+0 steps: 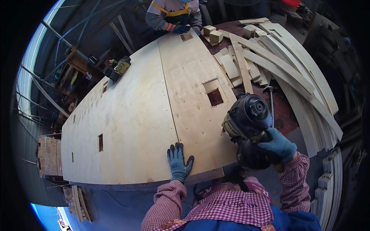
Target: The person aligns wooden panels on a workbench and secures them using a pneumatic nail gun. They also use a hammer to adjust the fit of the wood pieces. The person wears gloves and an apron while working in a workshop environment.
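My left hand (179, 163), in a blue-grey glove with dark fingertips, lies flat on the near edge of a large plywood panel (135, 123), fingers spread. In my right hand (280, 145), gloved the same way, is the handle of a black and yellow coil nail gun (252, 111). It stands over the panel's near right edge, and its nose is hidden beneath its body. A seam crosses the panel lengthwise between my hands. Beyond the nail gun a square hole (214, 92) is cut through the wood.
A co-worker's gloved hands (179, 29) rest at the panel's far end. A second nail gun (117, 69) sits on the far left edge. Loose wooden strips (277, 63), several blocks (216, 36) and a hammer (271, 100) lie to the right. Stacked boards (329, 188) stand lower right.
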A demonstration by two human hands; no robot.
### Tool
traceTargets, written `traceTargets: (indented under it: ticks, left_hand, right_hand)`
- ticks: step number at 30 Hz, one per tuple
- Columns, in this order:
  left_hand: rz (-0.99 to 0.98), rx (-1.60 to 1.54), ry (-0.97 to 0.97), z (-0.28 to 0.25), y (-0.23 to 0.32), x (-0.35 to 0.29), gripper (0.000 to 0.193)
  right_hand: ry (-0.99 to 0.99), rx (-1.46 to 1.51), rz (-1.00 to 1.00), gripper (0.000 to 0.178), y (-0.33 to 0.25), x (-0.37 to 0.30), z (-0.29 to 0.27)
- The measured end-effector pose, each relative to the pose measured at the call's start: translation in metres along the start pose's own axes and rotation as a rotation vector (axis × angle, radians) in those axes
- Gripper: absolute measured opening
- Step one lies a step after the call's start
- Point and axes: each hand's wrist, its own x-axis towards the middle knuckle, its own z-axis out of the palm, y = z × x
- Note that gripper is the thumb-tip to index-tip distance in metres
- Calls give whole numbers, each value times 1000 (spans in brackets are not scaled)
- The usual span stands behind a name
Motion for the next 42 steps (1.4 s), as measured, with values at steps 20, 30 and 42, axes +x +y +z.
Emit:
traceTargets:
  ticks: [20, 30, 42]
  left_hand:
    - [9, 30, 8, -1, 1, 0, 75]
    - [-8, 25, -18, 1, -2, 0, 77]
    - [23, 45, 152, -6, 7, -4, 83]
  right_hand:
    - [-13, -36, -10, 50, -6, -1, 0]
    - [-33, -9, 31, 50, -6, 0, 0]
    - [-55, -55, 57, 52, -7, -1, -4]
